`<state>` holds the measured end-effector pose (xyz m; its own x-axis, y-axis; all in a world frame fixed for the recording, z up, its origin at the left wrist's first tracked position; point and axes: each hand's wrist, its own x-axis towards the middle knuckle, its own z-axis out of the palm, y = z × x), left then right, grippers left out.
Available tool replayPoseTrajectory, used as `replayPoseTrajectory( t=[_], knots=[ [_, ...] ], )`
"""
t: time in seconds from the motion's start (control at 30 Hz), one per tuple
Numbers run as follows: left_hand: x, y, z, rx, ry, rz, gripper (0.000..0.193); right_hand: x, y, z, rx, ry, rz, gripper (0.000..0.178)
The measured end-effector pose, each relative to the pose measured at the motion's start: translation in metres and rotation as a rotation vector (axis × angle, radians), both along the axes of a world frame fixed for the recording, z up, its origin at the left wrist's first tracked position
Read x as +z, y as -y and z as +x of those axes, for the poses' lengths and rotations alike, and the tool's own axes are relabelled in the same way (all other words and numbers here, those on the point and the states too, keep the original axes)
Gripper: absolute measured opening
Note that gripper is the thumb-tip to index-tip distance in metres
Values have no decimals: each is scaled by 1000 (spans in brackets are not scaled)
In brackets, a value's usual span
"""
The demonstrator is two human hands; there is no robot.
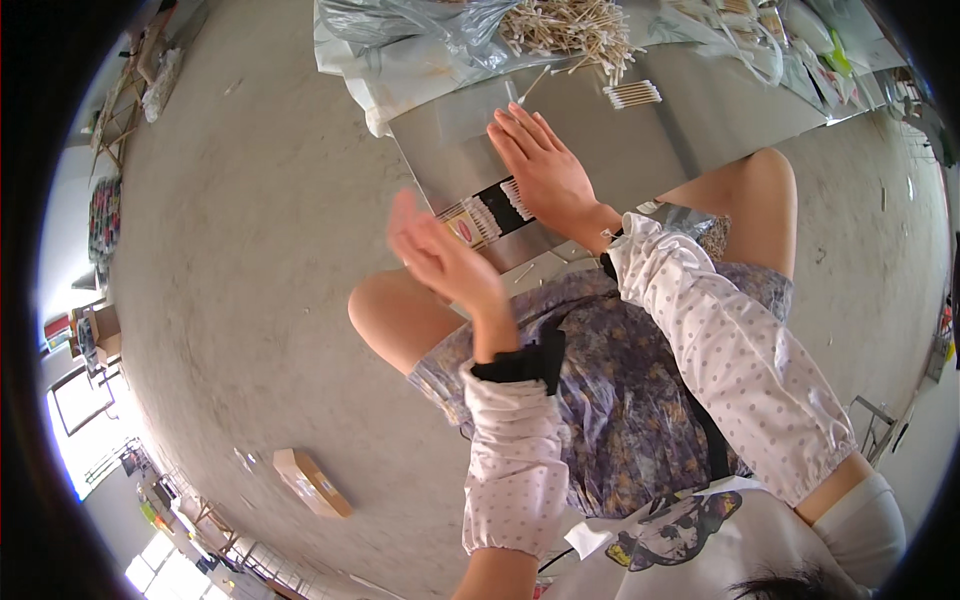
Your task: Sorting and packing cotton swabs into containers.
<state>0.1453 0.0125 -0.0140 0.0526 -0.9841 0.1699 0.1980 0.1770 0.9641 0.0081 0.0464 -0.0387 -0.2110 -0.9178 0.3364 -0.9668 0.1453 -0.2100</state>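
Note:
My right hand (548,178) lies flat over the metal table with its fingers stretched out, nothing held. Under and beside its edge are white-tipped cotton swabs (514,197) on a black strip (497,210). My left hand (443,255) is raised at the table's left edge, its fingers extended and blurred by motion, with nothing visible in it. Next to it lies a flat pack of cotton swabs (470,222) with a printed label. A clear plastic sheet (470,118) and a loose swab (535,84) lie beyond my right fingertips.
A big heap of cotton swabs (575,32) sits at the far side beside grey plastic bags (420,25). A neat row of swabs (632,94) lies nearer on the metal table (745,110). Plastic packaging (735,30) covers the far right. A cardboard box (312,483) rests on the floor.

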Motion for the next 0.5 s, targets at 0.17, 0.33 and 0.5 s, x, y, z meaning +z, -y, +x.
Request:
replayPoseTrajectory(
  t=[0.17, 0.33, 0.5],
  knots=[
    [-5, 36, 49, 67, 686, 129, 30, 0, 7, 7, -2, 59, -34, 48],
    [-6, 29, 32, 37, 913, 252, 40, -4, 17, 19, 13, 65, -26, 45],
    [-3, 30, 25, 40, 1065, 254, 49, -1, 18, 24, 19, 59, -16, 44]
  ],
)
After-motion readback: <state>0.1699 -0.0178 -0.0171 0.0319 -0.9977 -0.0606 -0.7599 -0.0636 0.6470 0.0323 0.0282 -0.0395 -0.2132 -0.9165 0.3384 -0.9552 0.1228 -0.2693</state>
